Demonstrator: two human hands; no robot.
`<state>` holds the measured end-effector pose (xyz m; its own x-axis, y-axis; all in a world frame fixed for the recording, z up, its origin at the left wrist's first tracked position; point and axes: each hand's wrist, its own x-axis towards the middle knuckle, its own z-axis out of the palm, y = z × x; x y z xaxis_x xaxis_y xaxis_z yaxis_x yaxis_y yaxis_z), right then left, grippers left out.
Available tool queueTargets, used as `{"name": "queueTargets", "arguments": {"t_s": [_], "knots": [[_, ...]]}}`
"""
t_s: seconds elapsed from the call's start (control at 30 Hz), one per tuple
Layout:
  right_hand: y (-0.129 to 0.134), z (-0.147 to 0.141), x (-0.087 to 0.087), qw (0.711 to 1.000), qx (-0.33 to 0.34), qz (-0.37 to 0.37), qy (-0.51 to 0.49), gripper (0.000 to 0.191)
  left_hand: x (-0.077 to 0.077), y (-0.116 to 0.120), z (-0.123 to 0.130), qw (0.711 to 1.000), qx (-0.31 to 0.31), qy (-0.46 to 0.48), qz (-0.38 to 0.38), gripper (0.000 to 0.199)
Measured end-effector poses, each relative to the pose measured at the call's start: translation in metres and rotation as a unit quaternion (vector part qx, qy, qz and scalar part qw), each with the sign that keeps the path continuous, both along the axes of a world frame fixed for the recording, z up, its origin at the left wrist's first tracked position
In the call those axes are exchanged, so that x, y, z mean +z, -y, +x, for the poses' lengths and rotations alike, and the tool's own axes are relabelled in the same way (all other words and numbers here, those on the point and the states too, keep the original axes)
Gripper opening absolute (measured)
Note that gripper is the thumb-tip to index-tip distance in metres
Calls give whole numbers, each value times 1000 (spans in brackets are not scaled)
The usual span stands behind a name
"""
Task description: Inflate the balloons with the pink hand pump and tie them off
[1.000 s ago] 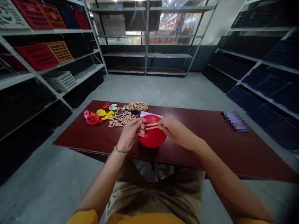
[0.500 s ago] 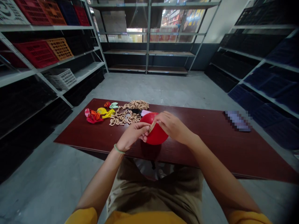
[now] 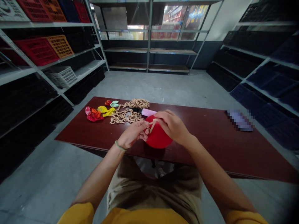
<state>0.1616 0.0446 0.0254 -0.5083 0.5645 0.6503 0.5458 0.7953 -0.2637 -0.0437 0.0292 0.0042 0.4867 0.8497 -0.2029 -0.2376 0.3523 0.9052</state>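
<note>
A round red balloon hangs under my fingers above the near edge of the dark red table. My left hand pinches a beige cord at the balloon's upper left. Opposite it, my right hand grips the cord's other part against the balloon's top; its fingertips partly hide the balloon's neck. Between the hands the cord shows a narrow bend. Behind the balloon lies a pink cylinder with a black end, partly covered by my right hand.
A tangled beige cord pile lies left of the balloon. Farther left are deflated balloons: red and orange, yellow, pale green. A blurred purple object rests at the table's right. Shelves with crates stand beyond.
The balloon has shifted slightly right and down. The cord between my hands now shows a narrow bend, and more of the pink cylinder is visible.
</note>
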Motion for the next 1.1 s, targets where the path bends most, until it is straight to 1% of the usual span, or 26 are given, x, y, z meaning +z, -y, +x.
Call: {"name": "queueTargets", "arguments": {"t_s": [0.1, 0.2, 0.3, 0.37, 0.5, 0.6, 0.73, 0.8, 0.87, 0.93, 1.0, 1.03, 1.1], "knots": [[-1, -5, 1, 1000, -9, 1, -15, 21, 0, -2, 0, 999, -35, -12, -10, 29], [-4, -9, 2, 999, -3, -19, -28, 20, 3, -3, 0, 997, -60, -29, -29, 29], [-8, -10, 4, 997, 31, -57, -38, 18, 8, -3, 0, 994, -81, -58, -39, 28], [-9, -11, 5, 992, 59, -95, -53, 15, 11, -3, 0, 992, -88, -78, -32, 26], [-14, -13, 11, 973, 127, -178, -81, 8, 13, -3, 2, 989, -88, -117, 10, 26], [-19, -16, 14, 961, 153, -221, -67, 6, 12, -2, 3, 987, -82, -132, 32, 26], [-22, -15, 16, 956, 137, -249, -67, 6, 12, -1, 2, 991, -51, -121, 36, 28], [-22, -10, 15, 956, 123, -251, -87, 12, 10, -1, 2, 994, -36, -103, 23, 28], [-20, -5, 12, 959, 110, -247, -86, 21, 8, 0, 2, 996, -29, -81, 8, 26], [-18, -1, 9, 966, 100, -237, -39, 30, 3, 0, 3, 998, -18, -64, 2, 23], [-15, -1, 7, 972, 86, -216, 13, 35, -1, 0, 5, 999, 2, -53, 3, 20], [-14, -2, 7, 976, 73, -205, 21, 34, -2, 1, 6, 999, 14, -47, 4, 19], [-11, -4, 8, 982, 50, -180, 9, 25, -5, 2, 8, 999, 35, -29, 5, 18]]}}
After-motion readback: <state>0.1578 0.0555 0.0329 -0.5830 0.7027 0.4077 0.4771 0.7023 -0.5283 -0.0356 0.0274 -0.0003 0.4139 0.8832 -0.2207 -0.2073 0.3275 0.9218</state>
